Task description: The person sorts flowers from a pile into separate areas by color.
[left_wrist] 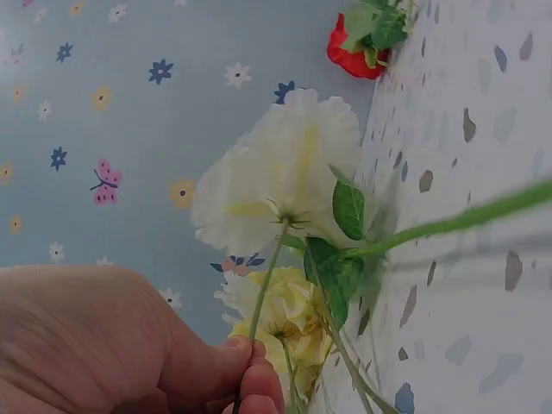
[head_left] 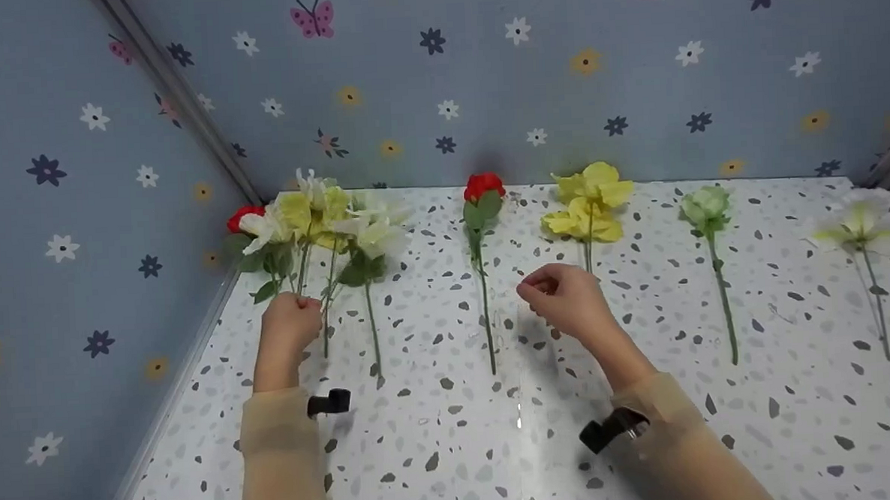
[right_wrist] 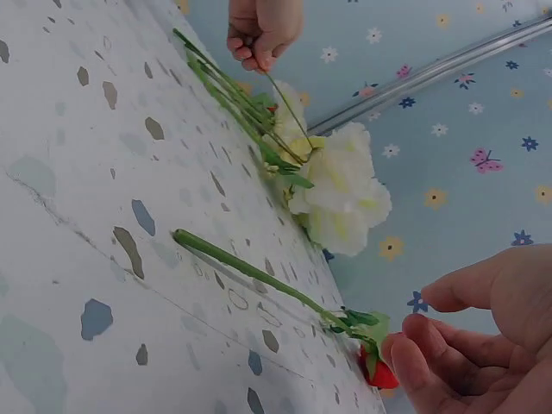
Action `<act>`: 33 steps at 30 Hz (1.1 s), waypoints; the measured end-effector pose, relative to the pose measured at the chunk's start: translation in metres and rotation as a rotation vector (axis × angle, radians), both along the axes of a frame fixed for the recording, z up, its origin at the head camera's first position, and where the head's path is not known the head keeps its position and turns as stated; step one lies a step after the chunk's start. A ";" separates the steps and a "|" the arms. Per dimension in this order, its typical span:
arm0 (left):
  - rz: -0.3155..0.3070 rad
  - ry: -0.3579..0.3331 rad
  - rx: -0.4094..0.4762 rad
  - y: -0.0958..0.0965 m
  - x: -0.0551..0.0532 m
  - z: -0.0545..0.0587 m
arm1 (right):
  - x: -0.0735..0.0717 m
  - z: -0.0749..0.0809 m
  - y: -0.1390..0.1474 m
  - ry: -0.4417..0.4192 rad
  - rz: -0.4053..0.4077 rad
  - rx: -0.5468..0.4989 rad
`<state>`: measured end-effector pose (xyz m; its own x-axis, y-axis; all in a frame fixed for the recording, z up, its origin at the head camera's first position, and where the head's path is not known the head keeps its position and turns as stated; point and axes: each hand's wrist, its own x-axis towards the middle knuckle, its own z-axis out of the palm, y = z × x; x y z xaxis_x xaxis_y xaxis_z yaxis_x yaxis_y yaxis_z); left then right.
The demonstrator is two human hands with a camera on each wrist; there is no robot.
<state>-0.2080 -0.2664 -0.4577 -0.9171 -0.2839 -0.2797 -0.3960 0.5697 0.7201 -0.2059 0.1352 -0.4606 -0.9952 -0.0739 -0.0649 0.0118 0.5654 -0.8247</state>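
My left hand [head_left: 292,324] pinches a thin green stem between thumb and fingers at the left side of the tabletop. In the left wrist view that stem leads up to a white flower [left_wrist: 280,177] with yellow streaks. Around it is a bunch with a red rose [head_left: 244,217], yellow flowers [head_left: 293,215] and a pale white flower [head_left: 380,234]. My right hand [head_left: 567,297] hovers over the table between a single red rose [head_left: 483,188] and a pair of yellow flowers [head_left: 592,202]. Its fingers are loosely bent and hold nothing.
Further right lie a pale green flower [head_left: 706,207] and a white flower [head_left: 864,224] with a long stem. The speckled white tabletop [head_left: 453,445] meets a blue patterned wall [head_left: 482,75] behind and another panel [head_left: 64,297] at the left.
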 end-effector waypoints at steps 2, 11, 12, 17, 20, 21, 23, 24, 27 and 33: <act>0.051 -0.009 0.082 0.003 0.000 0.001 | 0.002 0.001 0.007 0.009 -0.006 -0.012; 0.155 0.170 0.413 0.018 -0.005 0.006 | 0.013 0.002 0.036 0.019 -0.030 -0.058; 0.161 0.193 0.450 0.022 -0.005 0.007 | 0.015 0.002 0.038 0.020 -0.030 -0.064; 0.148 0.319 0.661 0.051 -0.004 0.012 | 0.023 0.005 0.047 0.023 -0.045 -0.121; 0.100 0.362 0.768 0.079 -0.001 0.015 | 0.028 0.007 0.048 0.021 -0.052 -0.192; 0.080 0.370 0.792 0.090 0.001 0.016 | 0.030 0.007 0.047 0.022 -0.052 -0.215; 0.035 0.377 0.817 0.112 0.005 0.017 | 0.032 0.008 0.045 0.026 -0.049 -0.267; 0.011 0.377 0.824 0.123 0.008 0.017 | 0.034 0.009 0.044 0.032 -0.046 -0.291; -0.072 0.379 0.836 0.153 0.017 0.014 | 0.037 0.010 0.040 0.058 -0.036 -0.349; -0.214 0.377 0.801 0.199 0.039 0.003 | 0.043 0.009 0.028 0.117 -0.014 -0.415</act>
<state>-0.1686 -0.0670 -0.4551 -0.9986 0.0530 0.0090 0.0024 -0.1223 0.9925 -0.1633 0.1636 -0.4519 -0.9951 -0.0565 0.0812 -0.0904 0.1860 -0.9784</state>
